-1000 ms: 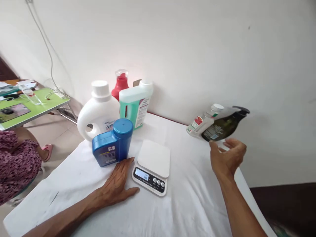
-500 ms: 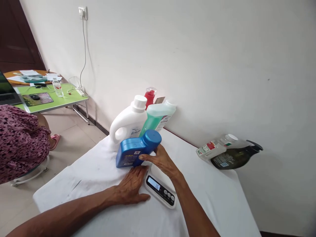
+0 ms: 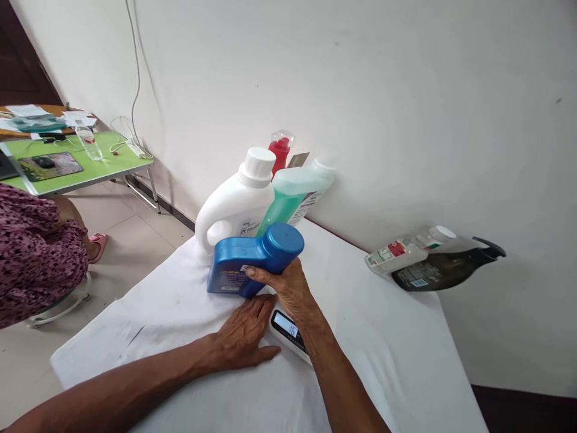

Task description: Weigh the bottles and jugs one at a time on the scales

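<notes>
My right hand (image 3: 288,288) grips a blue plastic bottle (image 3: 238,258) by its right side, the thumb across the front and the other fingers hidden behind. The bottle stands upright on the white cloth. Below it, my left hand (image 3: 246,334) lies flat with fingers stretched out, its fingertips beside a small white digital scale (image 3: 285,325). The scale's display reads 16, and my right wrist covers its buttons. Just behind the blue bottle are a white jug (image 3: 234,198) with a handle and a clear bottle of green liquid (image 3: 288,192).
A red bottle (image 3: 280,150) stands by the wall. To the right, a white-capped bottle (image 3: 396,255) and a dark pump bottle (image 3: 433,270) are at the table edge. A seated person (image 3: 40,258) is at left, near a green folding table (image 3: 108,171).
The view has shifted a little. My right hand has slid further left on the blue bottle, and its wrist now hides the scale's buttons. My left hand stays flat.
</notes>
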Tool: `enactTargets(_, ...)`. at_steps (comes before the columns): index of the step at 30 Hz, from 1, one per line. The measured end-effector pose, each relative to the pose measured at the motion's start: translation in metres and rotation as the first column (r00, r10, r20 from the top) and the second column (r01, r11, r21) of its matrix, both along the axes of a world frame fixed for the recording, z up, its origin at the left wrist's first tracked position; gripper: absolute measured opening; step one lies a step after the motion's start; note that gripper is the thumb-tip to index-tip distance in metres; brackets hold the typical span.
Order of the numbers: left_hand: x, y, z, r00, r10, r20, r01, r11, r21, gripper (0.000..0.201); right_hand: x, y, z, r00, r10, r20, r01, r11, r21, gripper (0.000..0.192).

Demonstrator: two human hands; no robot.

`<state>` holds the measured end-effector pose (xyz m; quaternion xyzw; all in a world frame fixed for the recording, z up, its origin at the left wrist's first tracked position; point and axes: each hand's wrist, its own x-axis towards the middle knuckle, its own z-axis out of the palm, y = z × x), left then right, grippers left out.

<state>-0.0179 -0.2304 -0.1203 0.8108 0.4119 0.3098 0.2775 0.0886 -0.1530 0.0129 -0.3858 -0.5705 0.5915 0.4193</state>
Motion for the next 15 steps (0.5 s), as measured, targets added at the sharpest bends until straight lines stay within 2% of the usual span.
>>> enactTargets(5,-0.004,-0.001,0.001,0.999,-0.040,-0.014,0.040,0.999,0.013,0.099,0.005,0.000,0.022,0.989,-0.133,-0.067,0.139,0.985,0.105,0.040)
enactTargets(10,-0.006,-0.001,0.002,0.999,-0.014,-0.036,0.014,1.000,-0.010,0.104,0.038,-0.005,0.058,0.940,-0.338,-0.049,0.334,0.878,0.344,0.043)
enactTargets(12,-0.007,-0.001,0.005,0.999,-0.021,-0.037,0.021,1.000,0.001,0.104,0.056,-0.009,0.063,0.910,-0.411,-0.051,0.399,0.836,0.377,0.044)
enactTargets(15,-0.008,-0.001,0.008,0.999,-0.032,-0.027,0.032,0.999,0.004,0.103,0.083,-0.013,0.053,0.847,-0.530,-0.038,0.506,0.782,0.364,0.042)
